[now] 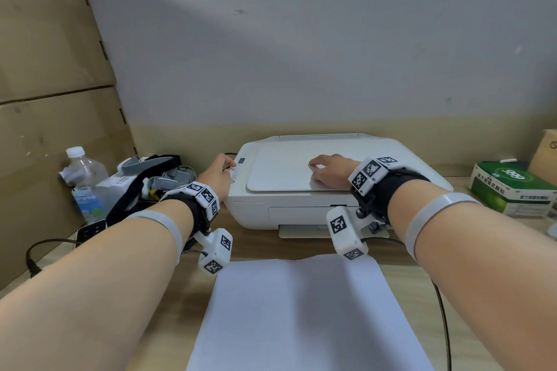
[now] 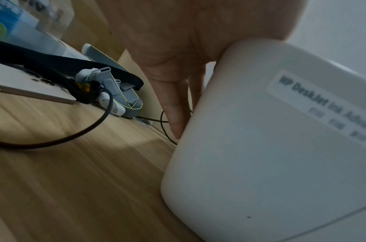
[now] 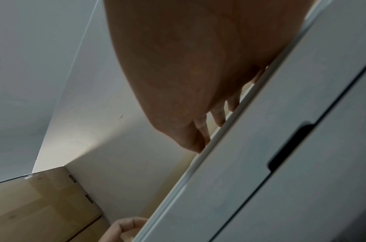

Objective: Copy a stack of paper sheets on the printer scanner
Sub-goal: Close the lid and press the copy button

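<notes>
A white printer (image 1: pixel 337 199) stands at the back of the wooden table with its scanner lid (image 1: pixel 283 173) down. My right hand (image 1: pixel 327 172) lies flat on the lid, fingers spread and touching it; the right wrist view shows the fingertips (image 3: pixel 217 119) on the lid's surface. My left hand (image 1: pixel 218 173) is at the printer's left edge, one finger reaching onto the button strip (image 1: pixel 236 173). In the left wrist view its other fingers (image 2: pixel 176 114) hang down along the printer's side (image 2: pixel 250 147). A stack of white paper sheets (image 1: pixel 304 313) lies on the table in front of the printer.
Left of the printer are a water bottle (image 1: pixel 84 181), a heap of straps and small devices (image 1: pixel 150 181) and a power strip (image 1: pixel 90 230). Cardboard boxes (image 1: pixel 45 69) rise at the far left. A green box (image 1: pixel 512 190) sits at the right. A black cable (image 1: pixel 444 310) runs beside the paper.
</notes>
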A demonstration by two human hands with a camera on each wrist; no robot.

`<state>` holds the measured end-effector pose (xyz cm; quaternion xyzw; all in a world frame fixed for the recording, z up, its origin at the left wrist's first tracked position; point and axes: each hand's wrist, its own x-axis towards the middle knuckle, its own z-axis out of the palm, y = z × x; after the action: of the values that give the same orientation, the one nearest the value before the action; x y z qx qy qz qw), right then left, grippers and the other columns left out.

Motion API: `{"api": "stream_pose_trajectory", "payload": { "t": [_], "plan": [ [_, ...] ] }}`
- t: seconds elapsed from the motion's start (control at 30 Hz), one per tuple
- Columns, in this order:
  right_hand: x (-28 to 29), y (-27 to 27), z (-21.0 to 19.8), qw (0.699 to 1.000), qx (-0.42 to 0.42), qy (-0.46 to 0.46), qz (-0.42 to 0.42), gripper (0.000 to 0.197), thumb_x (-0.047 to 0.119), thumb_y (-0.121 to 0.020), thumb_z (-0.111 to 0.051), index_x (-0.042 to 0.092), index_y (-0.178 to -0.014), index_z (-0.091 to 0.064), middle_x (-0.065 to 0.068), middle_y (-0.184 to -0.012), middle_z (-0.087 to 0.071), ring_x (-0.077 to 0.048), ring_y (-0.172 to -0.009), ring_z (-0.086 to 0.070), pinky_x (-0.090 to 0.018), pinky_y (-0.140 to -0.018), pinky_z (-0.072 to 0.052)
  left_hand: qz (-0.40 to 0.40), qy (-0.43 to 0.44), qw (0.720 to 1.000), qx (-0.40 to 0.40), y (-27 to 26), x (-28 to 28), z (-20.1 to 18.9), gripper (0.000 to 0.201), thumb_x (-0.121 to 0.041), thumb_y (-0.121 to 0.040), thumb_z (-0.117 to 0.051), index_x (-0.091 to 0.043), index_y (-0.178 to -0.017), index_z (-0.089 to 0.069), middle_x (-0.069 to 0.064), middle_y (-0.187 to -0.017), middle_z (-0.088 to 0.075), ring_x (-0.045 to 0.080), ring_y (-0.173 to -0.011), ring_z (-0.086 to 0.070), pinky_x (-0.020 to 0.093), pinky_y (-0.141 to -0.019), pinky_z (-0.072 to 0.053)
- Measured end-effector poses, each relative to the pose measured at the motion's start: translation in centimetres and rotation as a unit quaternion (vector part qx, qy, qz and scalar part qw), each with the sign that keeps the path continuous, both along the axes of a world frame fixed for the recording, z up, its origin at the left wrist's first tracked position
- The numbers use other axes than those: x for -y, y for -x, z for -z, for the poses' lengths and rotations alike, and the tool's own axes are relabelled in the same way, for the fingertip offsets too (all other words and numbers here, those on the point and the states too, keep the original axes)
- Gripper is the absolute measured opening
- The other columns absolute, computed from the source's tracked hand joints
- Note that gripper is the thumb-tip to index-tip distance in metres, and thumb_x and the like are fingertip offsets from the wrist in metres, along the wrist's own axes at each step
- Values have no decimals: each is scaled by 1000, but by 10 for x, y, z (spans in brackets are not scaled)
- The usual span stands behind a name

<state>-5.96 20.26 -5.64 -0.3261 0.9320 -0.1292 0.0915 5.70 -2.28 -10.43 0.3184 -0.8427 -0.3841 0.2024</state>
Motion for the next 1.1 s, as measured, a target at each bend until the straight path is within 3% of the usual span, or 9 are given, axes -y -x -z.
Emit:
{"api": "stream_pose_trajectory", "payload": {
  "t": [0.07, 0.17, 0.33, 0.5, 0.6, 0.7, 0.87, 1.0, 1.1],
  "plan": [
    [0, 1, 1, 1000, 0, 2, 2, 41, 30, -101, -36, 28, -141, -46, -9, -148, -41, -31, -129, -45, -38, -104, -36, 3, 2, 1000, 5, 0, 2, 1, 26, -21, -102, -28, -34, -107, -50, 11, -100, -61, 41, -88, -66, 59, -62, -58],
    [0, 1, 1, 1000, 0, 0, 5, 42, 30, -100, -37, 29, -142, -45, -9, -149, -40, -31, -131, -43, -38, -105, -34, 8, 10, 1000, 9, 2, 4, 4, 34, -19, -101, -27, -37, -115, -52, 12, -107, -63, 43, -91, -66, 59, -70, -57],
    [1, 1, 2, 1000, -1, 1, 2, 42, 30, -101, -36, 28, -141, -46, -9, -149, -41, -31, -131, -43, -37, -102, -34, 29, 24, 999, 18, 9, 7, 1, 49, -7, -99, -28, -25, -136, -53, 10, -134, -55, 37, -109, -58, 41, -93, -51],
    [0, 0, 1, 1000, 1, 3, 6, 43, 30, -101, -36, 30, -143, -43, -8, -150, -39, -31, -132, -42, -36, -103, -33, 33, 38, 997, 59, 12, 7, -2, 55, -4, -96, -26, -29, -139, -49, 11, -136, -51, 41, -105, -58, 48, -90, -53],
    [-1, -2, 0, 1000, -1, 1, 3, 41, 27, -100, -38, 23, -140, -48, -10, -147, -42, -32, -129, -44, -37, -101, -35, 29, 68, 994, 81, 11, 7, -2, 53, -5, -97, -25, -29, -139, -47, 11, -132, -52, 36, -96, -59, 40, -84, -53],
    [0, -2, 1, 1000, -6, -3, 3, 40, 26, -100, -37, 19, -138, -50, -12, -145, -44, -34, -127, -45, -38, -101, -36, 31, 57, 995, 80, 12, 8, -2, 53, -6, -97, -25, -30, -138, -48, 12, -130, -52, 41, -101, -60, 48, -89, -54],
    [1, 0, 3, 1000, -9, 0, 7, 39, 26, -101, -36, 20, -136, -51, -12, -144, -44, -33, -128, -45, -39, -101, -35, 37, 56, 994, 82, 10, 8, -2, 52, -6, -96, -26, -31, -136, -49, 10, -132, -52, 41, -102, -60, 50, -89, -54],
    [2, 2, 5, 1000, -4, 10, 15, 42, 32, -101, -35, 30, -143, -44, -8, -150, -38, -31, -133, -40, -38, -106, -32, 38, 56, 995, 75, 10, 9, 0, 50, -7, -96, -28, -32, -133, -51, 7, -131, -51, 40, -102, -60, 48, -90, -54],
    [2, 2, 5, 1000, -2, 11, 15, 44, 32, -101, -35, 31, -144, -42, -8, -152, -37, -31, -134, -40, -37, -106, -32, 27, 75, 994, 69, 12, 10, 2, 44, -8, -97, -28, -29, -127, -53, 10, -119, -53, 36, -89, -59, 43, -83, -55]
  ]
}}
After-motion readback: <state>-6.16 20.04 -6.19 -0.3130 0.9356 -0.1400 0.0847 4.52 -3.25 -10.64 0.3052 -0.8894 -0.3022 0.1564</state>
